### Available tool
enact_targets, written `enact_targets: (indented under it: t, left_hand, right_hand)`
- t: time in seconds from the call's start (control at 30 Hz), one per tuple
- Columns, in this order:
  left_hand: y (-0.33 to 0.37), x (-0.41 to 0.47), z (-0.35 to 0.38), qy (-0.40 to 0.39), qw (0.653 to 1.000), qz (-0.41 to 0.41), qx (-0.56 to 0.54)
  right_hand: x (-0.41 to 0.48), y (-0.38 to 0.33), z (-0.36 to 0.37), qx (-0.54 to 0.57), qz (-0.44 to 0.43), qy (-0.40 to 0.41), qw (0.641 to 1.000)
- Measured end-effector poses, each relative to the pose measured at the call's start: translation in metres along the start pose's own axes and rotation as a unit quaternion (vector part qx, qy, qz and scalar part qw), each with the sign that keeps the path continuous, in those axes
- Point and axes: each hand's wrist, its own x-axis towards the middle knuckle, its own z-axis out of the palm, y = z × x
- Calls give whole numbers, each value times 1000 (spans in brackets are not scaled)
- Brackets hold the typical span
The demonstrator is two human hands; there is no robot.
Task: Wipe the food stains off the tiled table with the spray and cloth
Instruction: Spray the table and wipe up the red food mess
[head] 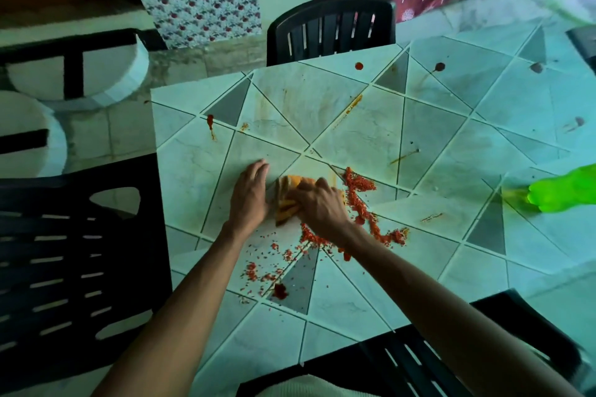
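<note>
- cloth [285, 203]: orange-yellow, bunched up, lying on the pale tiled bench [435, 126].
- food stains [361, 200]: red crumbly trail just beside the cloth, with darker drops scattered farther off.
- spray [561, 190]: bright green, blurred, far right.

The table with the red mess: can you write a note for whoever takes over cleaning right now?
Left hand: open, flat on the tiled table beside the orange cloth.
Right hand: grips the orange cloth, pressing it on the tiles.
Green spray bottle: on the table, far right, in neither hand.
Done: little; orange smears show beyond the cloth.
Left: red crumbs right of the cloth and toward the near edge, red blob, red spot and dark spot farther away.
</note>
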Motion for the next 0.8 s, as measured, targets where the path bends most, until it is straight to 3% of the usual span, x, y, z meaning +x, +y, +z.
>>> enact_targets:
  t: [0.2, 0.3, 0.5, 0.63, 0.8]
  left_hand:
    - [3, -1, -3, -13, 1000, -17, 1]
    - [5, 1, -3, -16, 1000, -16, 15]
    - [10, 7, -2, -12, 999, -32, 20]
    - [4, 8, -9, -51, 998, -34, 17]
    - [-11, 3, -7, -54, 997, -37, -46]
  right_hand:
    - [-58, -2, 6, 17, -30, -41, 999]
    - [-58, 2, -15, 42, -33, -24, 998]
    - [-20, 23, -81, 85, 7, 74, 994]
    - [27, 36, -103, 84, 25, 78, 993]
    - [94, 28, -74, 48, 50, 28, 997]
